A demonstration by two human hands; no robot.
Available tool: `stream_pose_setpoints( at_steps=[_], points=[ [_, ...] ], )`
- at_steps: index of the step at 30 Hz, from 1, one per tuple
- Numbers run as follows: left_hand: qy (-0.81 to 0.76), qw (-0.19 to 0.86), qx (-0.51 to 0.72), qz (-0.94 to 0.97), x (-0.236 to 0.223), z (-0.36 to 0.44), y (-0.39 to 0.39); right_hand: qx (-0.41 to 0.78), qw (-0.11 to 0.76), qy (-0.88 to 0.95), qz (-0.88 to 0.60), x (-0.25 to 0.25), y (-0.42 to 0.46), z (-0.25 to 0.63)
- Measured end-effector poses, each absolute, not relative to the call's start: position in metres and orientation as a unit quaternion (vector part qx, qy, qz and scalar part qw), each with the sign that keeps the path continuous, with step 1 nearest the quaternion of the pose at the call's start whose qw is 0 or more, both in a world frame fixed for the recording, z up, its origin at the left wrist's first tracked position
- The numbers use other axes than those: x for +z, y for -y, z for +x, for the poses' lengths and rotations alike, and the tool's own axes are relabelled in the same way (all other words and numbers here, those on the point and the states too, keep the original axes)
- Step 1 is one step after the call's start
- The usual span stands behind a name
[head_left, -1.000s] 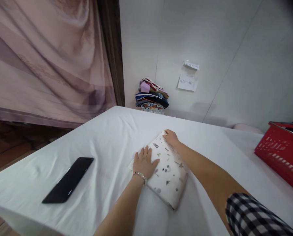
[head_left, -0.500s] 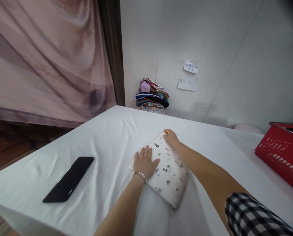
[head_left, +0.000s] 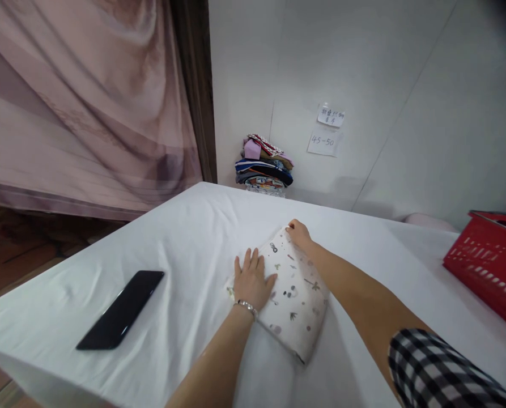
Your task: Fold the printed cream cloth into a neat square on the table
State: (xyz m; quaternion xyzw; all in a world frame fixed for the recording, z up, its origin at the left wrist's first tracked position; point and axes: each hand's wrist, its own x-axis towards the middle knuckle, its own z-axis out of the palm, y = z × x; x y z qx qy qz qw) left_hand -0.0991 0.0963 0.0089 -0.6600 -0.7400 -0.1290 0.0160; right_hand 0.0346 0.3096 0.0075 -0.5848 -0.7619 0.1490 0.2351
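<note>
A folded white cloth (head_left: 297, 294) with a small print of leaves and animals lies at an angle on the white-covered table (head_left: 185, 243). My left hand (head_left: 253, 280), with a bracelet at the wrist, rests flat on the cloth's left part, fingers spread. At the far corner my right hand (head_left: 298, 233) pinches the cloth's edge between thumb and fingers. Whether the cloth is a garment or a plain piece I cannot tell.
A black phone-like slab (head_left: 122, 309) lies to the left on the table. At the right edge stands a red perforated basket (head_left: 482, 266). Beyond the far edge is a stack of folded clothes (head_left: 264, 167). Paper notes (head_left: 324, 143) hang on the wall; a pink curtain (head_left: 91, 102) covers the left.
My right hand has tightened its pinch at the far corner and shifted very slightly right and away. The left hand keeps its place on the cloth.
</note>
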Motion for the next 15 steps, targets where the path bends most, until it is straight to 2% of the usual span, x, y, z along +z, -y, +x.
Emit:
stream_pose_setpoints(
  at_steps=[5,15],
  points=[
    [0.757,-0.027,-0.113,-0.644,0.0047,-0.0989,-0.0988,0.151,0.215,0.769,-0.583,0.0034,-0.3101,0.0347],
    [0.772,-0.03,-0.115,-0.625,0.002,-0.0971,-0.1001,0.132,0.179,0.783,-0.58,0.0101,-0.3096,0.0372]
  ],
)
